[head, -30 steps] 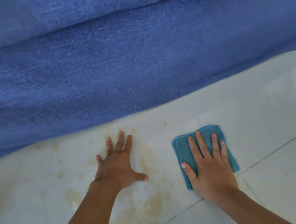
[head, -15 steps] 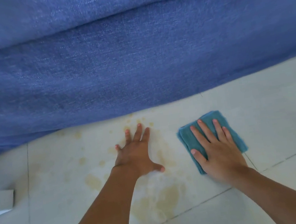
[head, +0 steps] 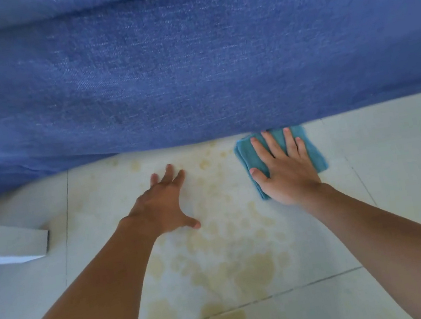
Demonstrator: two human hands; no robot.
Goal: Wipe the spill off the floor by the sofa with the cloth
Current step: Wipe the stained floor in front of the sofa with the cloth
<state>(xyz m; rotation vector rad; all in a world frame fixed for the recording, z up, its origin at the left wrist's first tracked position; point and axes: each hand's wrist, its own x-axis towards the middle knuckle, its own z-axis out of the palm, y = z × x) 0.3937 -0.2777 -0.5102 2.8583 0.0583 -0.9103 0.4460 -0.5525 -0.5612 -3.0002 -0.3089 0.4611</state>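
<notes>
We press our right hand flat on the folded teal cloth, fingers spread and pointing toward the sofa, palm down with nothing pinched. The cloth lies on the floor right at the sofa's lower edge, its far corner touching or just under the blue fabric; we cannot tell which. Our right forearm runs in from the lower right corner.

Our left hand rests open on the tiles, fingers splayed and the thumb stuck out to the right, gripping nothing. It sits on the left part of the spill, with its forearm stretching back to the lower left.

The spill is a pale yellow-brown patch of blotches and droplets between our two hands, reaching from the sofa's edge down toward us and across a grout line, where the darkest pools lie. The cloth sits at its upper right margin.

The floor is glossy off-white tile. The sofa, covered in blue woven fabric, fills the upper half of our view. A white flat-sided object pokes in at the left edge; we cannot tell what it is.
</notes>
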